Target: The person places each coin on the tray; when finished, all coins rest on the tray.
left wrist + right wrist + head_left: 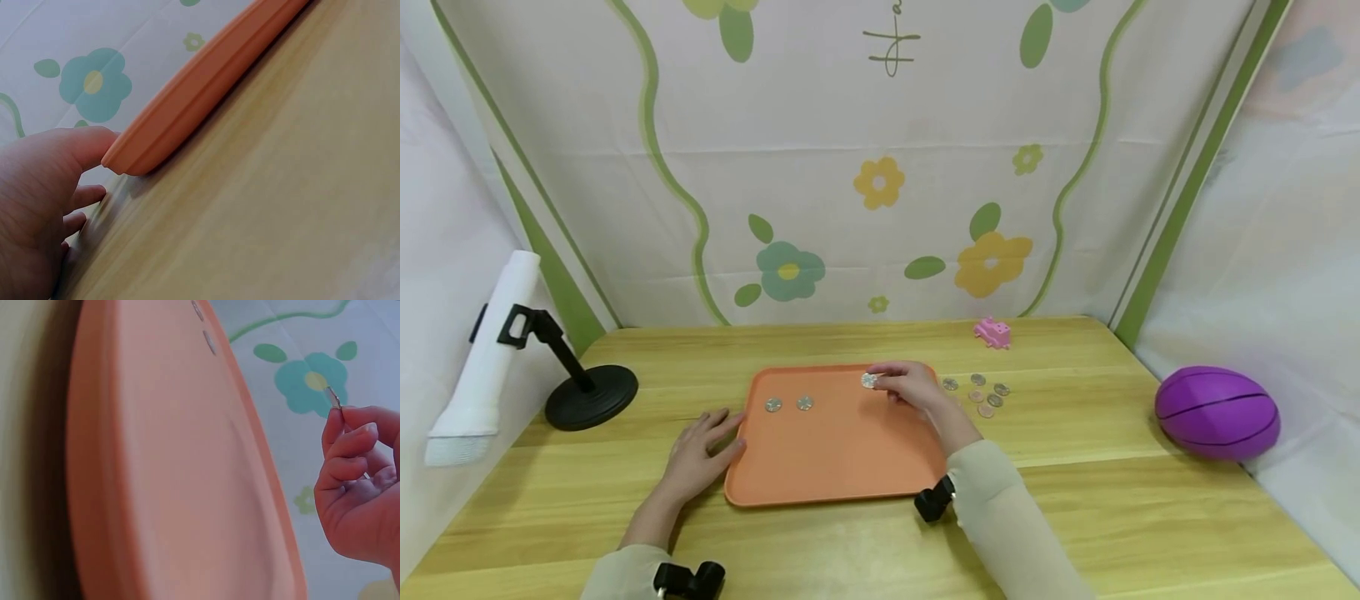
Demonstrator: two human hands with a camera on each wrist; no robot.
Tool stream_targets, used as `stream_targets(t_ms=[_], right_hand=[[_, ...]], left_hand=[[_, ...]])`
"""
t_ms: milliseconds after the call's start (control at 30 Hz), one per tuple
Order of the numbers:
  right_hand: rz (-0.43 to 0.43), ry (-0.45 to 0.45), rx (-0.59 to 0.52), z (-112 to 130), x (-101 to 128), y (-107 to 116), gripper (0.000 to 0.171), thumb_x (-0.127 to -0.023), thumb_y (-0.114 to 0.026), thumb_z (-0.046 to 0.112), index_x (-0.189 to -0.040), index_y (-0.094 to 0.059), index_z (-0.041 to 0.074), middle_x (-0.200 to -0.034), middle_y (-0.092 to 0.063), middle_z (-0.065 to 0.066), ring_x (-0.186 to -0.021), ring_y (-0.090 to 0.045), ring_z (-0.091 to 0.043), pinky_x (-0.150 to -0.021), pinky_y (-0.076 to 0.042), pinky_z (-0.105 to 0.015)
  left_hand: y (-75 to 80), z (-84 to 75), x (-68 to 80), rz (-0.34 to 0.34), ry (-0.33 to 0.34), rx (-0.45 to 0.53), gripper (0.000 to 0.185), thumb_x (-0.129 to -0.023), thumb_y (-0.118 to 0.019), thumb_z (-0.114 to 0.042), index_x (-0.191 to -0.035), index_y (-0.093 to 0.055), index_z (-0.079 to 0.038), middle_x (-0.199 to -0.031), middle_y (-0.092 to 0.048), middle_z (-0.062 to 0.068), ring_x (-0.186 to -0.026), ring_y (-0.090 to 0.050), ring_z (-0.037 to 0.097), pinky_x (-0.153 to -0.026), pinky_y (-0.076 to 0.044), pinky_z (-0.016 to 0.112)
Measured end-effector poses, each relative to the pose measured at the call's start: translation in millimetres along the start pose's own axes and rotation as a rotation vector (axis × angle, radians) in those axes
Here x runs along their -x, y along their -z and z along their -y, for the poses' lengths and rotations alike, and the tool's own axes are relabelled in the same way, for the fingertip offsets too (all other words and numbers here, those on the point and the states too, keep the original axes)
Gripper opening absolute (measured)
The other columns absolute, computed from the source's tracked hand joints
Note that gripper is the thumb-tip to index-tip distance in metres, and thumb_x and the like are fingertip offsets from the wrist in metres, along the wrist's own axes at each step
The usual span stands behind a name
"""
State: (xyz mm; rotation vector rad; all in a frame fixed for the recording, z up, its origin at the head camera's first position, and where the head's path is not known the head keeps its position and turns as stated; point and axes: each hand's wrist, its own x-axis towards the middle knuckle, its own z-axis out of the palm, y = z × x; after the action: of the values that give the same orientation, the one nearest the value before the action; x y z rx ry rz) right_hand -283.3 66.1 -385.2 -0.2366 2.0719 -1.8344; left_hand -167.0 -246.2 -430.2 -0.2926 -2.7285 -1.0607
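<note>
An orange tray [835, 454] lies on the wooden table, with two silver coins, a left one [773, 405] and a right one [805, 403], side by side in its upper left. My right hand [914, 388] is over the tray's upper right part and pinches another silver coin [334, 397] between thumb and index finger, above the tray surface. Its other fingers are curled; a thin pale edge shows among them, too small to identify. At the tray's left edge rests my left hand [698, 454], fingers relaxed and spread, thumb against the rim [134, 150].
Several silver and copper-coloured coins [995, 400] lie on the table right of the tray. Behind them stands a small pink toy [993, 332]. A purple ball [1217, 413] sits at the right edge. A white cylindrical device on a black stand [591, 397] occupies the left side.
</note>
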Motion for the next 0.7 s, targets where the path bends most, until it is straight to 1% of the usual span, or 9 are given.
stream_targets(t_ms=[133,200,300,367,500,600,700], right_hand=[[0.039,-0.005,-0.005,-3.3,-9.5,-14.8,0.030,-0.081,-0.059,0.007,-0.111,-0.059,0.001,-0.082,-0.061,-0.009,-0.048,-0.039,-0.011,-0.049,-0.033,-0.027],[0.042,-0.013,0.004,-6.2,-13.8,-21.1,0.029,-0.082,-0.058,0.007,-0.110,-0.059,0.001,-0.085,-0.062,-0.008,-0.049,-0.039,-0.012,-0.048,-0.033,-0.025],[0.018,-0.051,-0.010,-12.2,-19.8,-28.8,0.028,-0.081,-0.059,0.007,-0.109,-0.061,0.004,-0.086,-0.062,-0.005,-0.047,-0.037,-0.012,-0.045,-0.031,-0.024],[-0.003,-0.073,-0.022,-16.4,-22.7,-32.9,0.028,-0.080,-0.059,0.006,-0.108,-0.062,0.005,-0.086,-0.062,-0.004,-0.044,-0.034,-0.011,-0.042,-0.027,-0.023],[-0.037,-0.097,-0.047,-22.4,-27.3,-39.4,0.028,-0.079,-0.060,0.004,-0.107,-0.063,0.005,-0.093,-0.062,-0.002,-0.039,-0.028,-0.009,-0.039,-0.022,-0.022],[-0.056,-0.089,-0.030,-24.6,-29.0,-43.1,0.027,-0.079,-0.060,0.003,-0.106,-0.063,0.004,-0.093,-0.062,-0.002,-0.038,-0.026,-0.009,-0.038,-0.022,-0.022],[-0.077,-0.089,0.013,-24.8,-28.5,-46.7,0.025,-0.079,-0.060,0.001,-0.104,-0.064,0.004,-0.087,-0.061,-0.004,-0.040,-0.028,-0.009,-0.040,-0.025,-0.022]], left_hand=[[0.4,0.3,0.0,-0.003,0.000,-0.004,0.046,-0.085,-0.055,-0.025,-0.123,-0.048,-0.002,-0.127,-0.033,0.028,-0.118,-0.016,0.048,-0.089,-0.008,0.062],[0.5,0.2,0.1,-0.004,0.000,-0.004,0.046,-0.085,-0.055,-0.025,-0.123,-0.048,-0.002,-0.127,-0.033,0.028,-0.118,-0.016,0.049,-0.089,-0.008,0.062],[-0.1,0.1,0.5,-0.004,-0.002,-0.002,0.046,-0.085,-0.055,-0.025,-0.123,-0.048,-0.001,-0.127,-0.033,0.028,-0.118,-0.016,0.049,-0.089,-0.008,0.062],[-0.9,0.2,0.7,-0.003,-0.004,-0.005,0.046,-0.085,-0.055,-0.026,-0.123,-0.048,-0.002,-0.127,-0.033,0.028,-0.118,-0.016,0.049,-0.089,-0.008,0.062],[-2.2,1.3,0.0,-0.003,-0.007,-0.008,0.046,-0.085,-0.054,-0.026,-0.123,-0.048,-0.002,-0.127,-0.033,0.028,-0.118,-0.016,0.048,-0.089,-0.008,0.062],[-2.8,2.2,-1.2,-0.004,-0.008,-0.009,0.046,-0.085,-0.054,-0.026,-0.124,-0.048,-0.003,-0.128,-0.033,0.027,-0.119,-0.016,0.048,-0.089,-0.008,0.062],[-3.2,2.8,-1.8,-0.004,-0.008,-0.011,0.046,-0.085,-0.054,-0.026,-0.124,-0.048,-0.003,-0.128,-0.033,0.027,-0.119,-0.016,0.047,-0.089,-0.008,0.062]])
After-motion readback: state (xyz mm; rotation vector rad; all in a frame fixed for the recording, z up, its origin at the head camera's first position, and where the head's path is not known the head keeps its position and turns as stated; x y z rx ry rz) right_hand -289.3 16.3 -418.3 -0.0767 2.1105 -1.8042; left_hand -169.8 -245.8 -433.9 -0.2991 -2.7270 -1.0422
